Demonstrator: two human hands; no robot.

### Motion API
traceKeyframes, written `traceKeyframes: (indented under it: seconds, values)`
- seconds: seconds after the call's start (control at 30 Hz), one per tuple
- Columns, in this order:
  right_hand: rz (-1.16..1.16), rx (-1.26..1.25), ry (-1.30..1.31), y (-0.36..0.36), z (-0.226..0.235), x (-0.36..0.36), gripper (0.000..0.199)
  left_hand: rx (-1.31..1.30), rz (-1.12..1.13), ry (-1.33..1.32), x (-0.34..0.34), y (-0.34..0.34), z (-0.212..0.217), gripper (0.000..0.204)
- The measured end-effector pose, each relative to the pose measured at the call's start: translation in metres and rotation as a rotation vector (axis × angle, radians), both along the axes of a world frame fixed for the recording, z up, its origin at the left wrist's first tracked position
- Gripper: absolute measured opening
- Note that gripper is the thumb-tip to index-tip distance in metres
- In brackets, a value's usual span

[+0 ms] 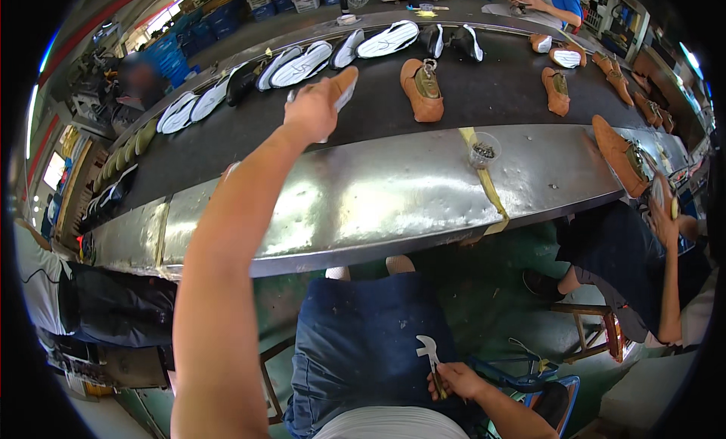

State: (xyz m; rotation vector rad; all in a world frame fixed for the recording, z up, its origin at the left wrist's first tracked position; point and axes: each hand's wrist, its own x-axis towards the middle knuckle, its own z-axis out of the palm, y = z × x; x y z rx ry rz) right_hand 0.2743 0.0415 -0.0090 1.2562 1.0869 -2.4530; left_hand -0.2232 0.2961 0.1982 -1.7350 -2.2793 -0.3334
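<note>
My left hand (311, 112) reaches far out over the dark conveyor belt (370, 99), closed on a tan shoe (344, 89). The shoe's pale underside shows at its right edge, and my fingers hide much of its rear. Low over my lap, my right hand (454, 381) is wrapped round the handles of metal lasting pincers (429, 350). Their silver, hammer-like head points up and away from me. Right of my left hand, another tan shoe with a green lining (422, 91) stands on the belt.
Black shoes with white soles (302, 64) line the belt's far side. A metal ledge (355, 189) runs along the near side, with a clear cup of small metal pieces (484, 150) on it. At right, a co-worker's hand (664, 212) is beside a tan shoe (622, 155).
</note>
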Motion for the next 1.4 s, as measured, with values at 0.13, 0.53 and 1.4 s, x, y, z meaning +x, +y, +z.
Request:
traceKeyframes:
  seconds: [0.13, 0.53, 1.4]
  values:
    - [-0.014, -0.067, -0.001, 0.008, 0.0, -0.004, 0.044, -0.14, -0.161, 0.513, -0.011, 0.01, -0.068, 0.04]
    - [0.035, -0.027, -0.026, 0.01, 0.001, -0.008, 0.047, -0.512, 0.616, -0.687, -0.118, -0.147, 0.031, 0.058]
    - [0.337, 0.955, 0.231, -0.063, 0.122, -0.071, 0.032, -0.001, -0.434, -1.858, 0.155, -0.406, -0.128, 0.077]
